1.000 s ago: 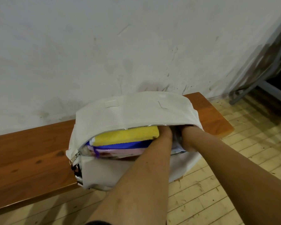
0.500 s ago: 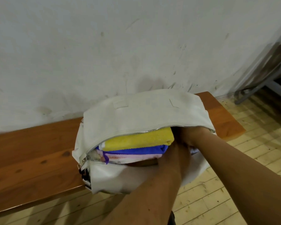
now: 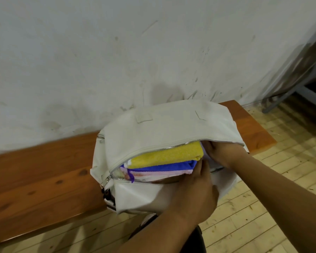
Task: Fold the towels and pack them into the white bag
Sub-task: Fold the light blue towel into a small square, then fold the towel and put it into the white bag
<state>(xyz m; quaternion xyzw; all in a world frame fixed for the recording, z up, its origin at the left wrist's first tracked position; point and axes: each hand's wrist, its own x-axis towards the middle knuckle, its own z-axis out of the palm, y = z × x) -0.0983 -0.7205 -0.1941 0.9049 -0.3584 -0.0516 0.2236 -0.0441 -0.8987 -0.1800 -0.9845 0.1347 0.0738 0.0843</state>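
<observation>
Towels (image 3: 166, 156): three showing; white bag (image 3: 162, 128): one.

PERSON | left hand (image 3: 195, 196): bare | left forearm (image 3: 162, 234): bare, unsleeved | right hand (image 3: 223, 152): bare | right forearm (image 3: 281, 194): bare, unsleeved | dark garment (image 3: 200, 241): black, kind unclear, mostly hidden

no readable text, label, brand or number anywhere; white bag (image 3: 164, 128) bears blank patches only
</observation>
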